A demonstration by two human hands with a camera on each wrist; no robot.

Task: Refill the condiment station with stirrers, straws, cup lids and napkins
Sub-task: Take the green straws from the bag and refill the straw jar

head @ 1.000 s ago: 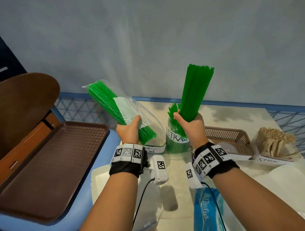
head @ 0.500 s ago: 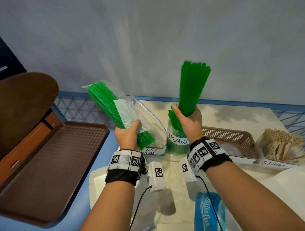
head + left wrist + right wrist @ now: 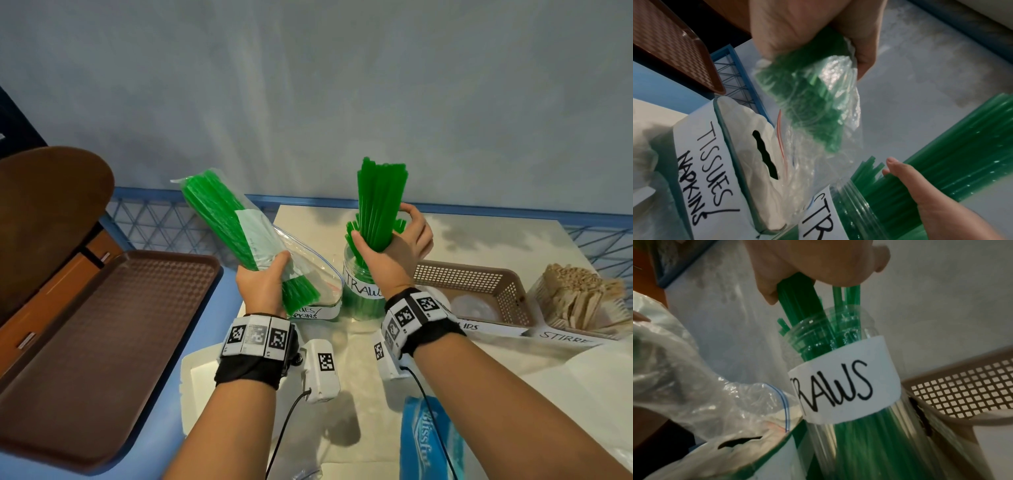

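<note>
My left hand grips a clear zip bag of green straws near its lower end and holds it tilted up to the left. In the left wrist view the bag hangs open below that hand. My right hand is curled round a loose bundle of green straws, upright over the clear jar labelled STRAWS. The right wrist view shows this hand pinching the bundle, whose lower ends are inside the jar mouth.
A box labelled TISSUES/NAPKINS stands left of the jar, under the bag. Right of the jar are a brown lids basket and a holder of wooden stirrers. A brown tray lies at the left, a blue tissue pack near me.
My right hand has lowered the straw bundle into the jar, and its fingers have loosened a little. The left hand and the bag have hardly moved.
</note>
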